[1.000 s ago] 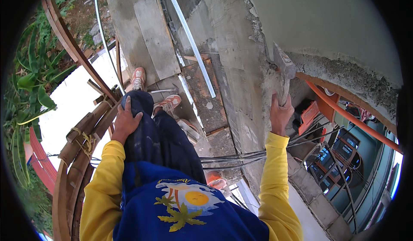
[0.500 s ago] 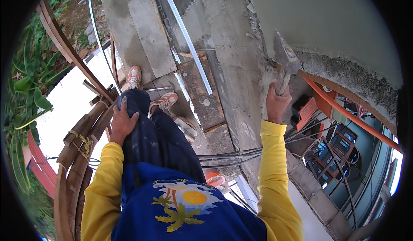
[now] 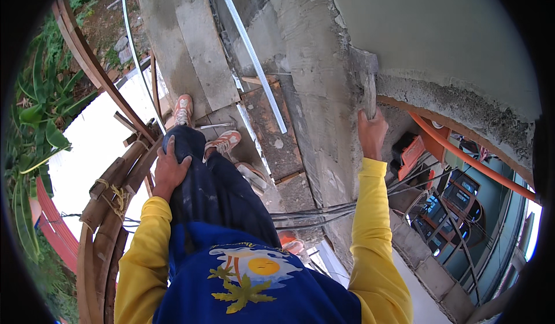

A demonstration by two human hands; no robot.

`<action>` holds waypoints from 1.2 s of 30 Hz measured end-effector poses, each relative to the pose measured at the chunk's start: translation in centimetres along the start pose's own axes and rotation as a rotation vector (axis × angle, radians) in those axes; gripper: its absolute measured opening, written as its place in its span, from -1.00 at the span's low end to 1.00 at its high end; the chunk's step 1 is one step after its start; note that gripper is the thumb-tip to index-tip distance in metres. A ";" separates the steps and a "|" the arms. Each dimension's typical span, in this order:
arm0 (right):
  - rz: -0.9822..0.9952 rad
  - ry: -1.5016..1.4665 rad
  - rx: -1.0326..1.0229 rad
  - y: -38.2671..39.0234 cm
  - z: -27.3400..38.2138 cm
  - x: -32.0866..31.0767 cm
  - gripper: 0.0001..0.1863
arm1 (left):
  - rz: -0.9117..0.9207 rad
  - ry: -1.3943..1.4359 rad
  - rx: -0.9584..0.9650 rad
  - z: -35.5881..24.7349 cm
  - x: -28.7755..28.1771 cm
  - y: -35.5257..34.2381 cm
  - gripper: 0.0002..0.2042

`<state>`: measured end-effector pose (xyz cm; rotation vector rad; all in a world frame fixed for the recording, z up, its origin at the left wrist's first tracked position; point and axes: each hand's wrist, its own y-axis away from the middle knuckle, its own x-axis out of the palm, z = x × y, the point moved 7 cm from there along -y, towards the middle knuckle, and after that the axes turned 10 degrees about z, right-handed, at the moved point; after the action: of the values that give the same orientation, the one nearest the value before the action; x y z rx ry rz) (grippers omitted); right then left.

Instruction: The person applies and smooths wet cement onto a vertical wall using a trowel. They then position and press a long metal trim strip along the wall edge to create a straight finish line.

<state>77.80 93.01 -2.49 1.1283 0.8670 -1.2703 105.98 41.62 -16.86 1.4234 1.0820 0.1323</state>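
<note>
My right hand [image 3: 372, 132] is closed around the pale handle of a metal-headed hand tool [image 3: 364, 64], whose head lies at the rough edge between the grey concrete strip [image 3: 315, 93] and the smoother plastered surface [image 3: 428, 23]. My left hand [image 3: 172, 171] rests on the dark trouser leg [image 3: 202, 194] at my knee, fingers apart and holding nothing. Both pink-and-white shoes [image 3: 222, 142] stand on weathered boards and slabs.
A metal channel [image 3: 248, 46] lies along the boards [image 3: 185, 35]. Roped timbers [image 3: 101, 208] line the left, with plants beyond. Black cables [image 3: 312, 214] cross low between the cement and my body. An orange pipe [image 3: 462, 156] runs below the right-hand edge, above a cluttered lower space.
My right hand and the tool have moved slightly up, and the tool's head has swung left onto the rough edge. My left hand remains on the knee.
</note>
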 end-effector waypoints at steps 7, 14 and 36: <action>-0.173 -0.273 -0.049 2.6 2.0 -2.3 -0.75 | 0.037 0.032 -0.002 -0.7 -0.4 0.3 -0.09; -0.131 -0.306 -0.081 2.1 3.4 -1.8 -0.78 | -0.010 0.009 -0.010 1.1 0.4 0.4 -0.09; -0.006 -0.204 0.080 1.6 1.8 -1.4 -0.73 | -0.021 0.007 0.028 0.0 -0.1 0.2 -0.09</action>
<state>78.99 91.61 -0.40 1.0376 0.6729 -1.4083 106.02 41.59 -16.61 1.4369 1.1082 0.1078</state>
